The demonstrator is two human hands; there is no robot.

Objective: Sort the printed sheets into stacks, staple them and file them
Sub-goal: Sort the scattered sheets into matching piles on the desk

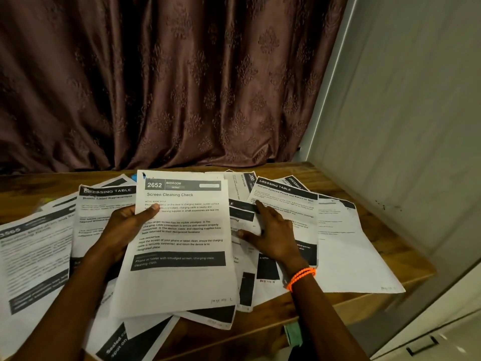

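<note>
Left grip [125, 225] pinching printed sheet [179, 241] headed "Screen Cleaning Check", black-banded

The left hand [127, 225] holds a small stack of sheets [179, 243] headed "2652 Bedroom, Screen Cleaning Check" above the table's [351, 204] near edge, thumb pinched on its left margin. The right hand [273, 233], an orange bracelet [302, 277] on its wrist, lies flat with fingers spread on loose printed sheets [338, 243] toward the table's right edge. More overlapping sheets [36, 256] cover the left side, and a patterned brown curtain [169, 82] hangs behind the far edge.
</note>
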